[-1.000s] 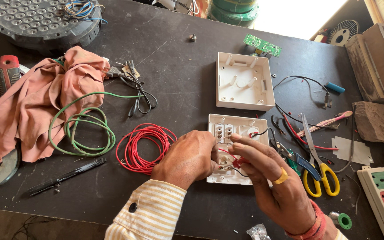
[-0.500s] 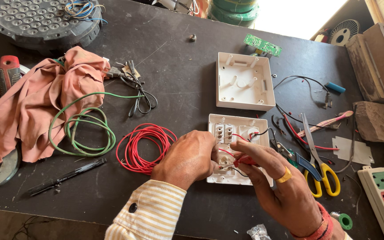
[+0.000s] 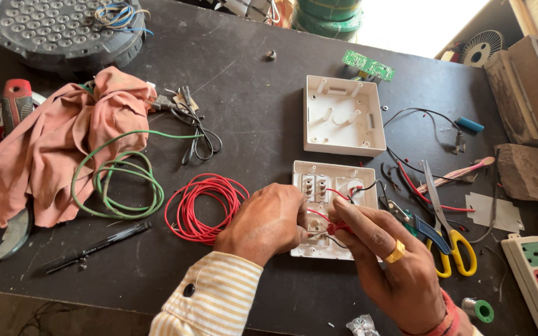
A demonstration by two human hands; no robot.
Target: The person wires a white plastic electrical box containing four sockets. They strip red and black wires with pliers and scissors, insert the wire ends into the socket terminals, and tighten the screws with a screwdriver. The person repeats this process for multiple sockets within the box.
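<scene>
Switch plate (image 3: 334, 186) under both hands; red wire (image 3: 337, 228) apparently pinched between.

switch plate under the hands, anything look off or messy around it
Nothing looks broken. The switch plate lies face down with loose red and black wires hanging out, and a crumpled pink cloth lies over the green wire coil.

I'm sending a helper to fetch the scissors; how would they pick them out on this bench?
Start at the white square switch plate under both hands, on the dark workbench. Just right of it, beside the right hand, lie the yellow-handled scissors, blades pointing away. Their bright yellow loops set them apart from the blue-handled pliers alongside.
</scene>
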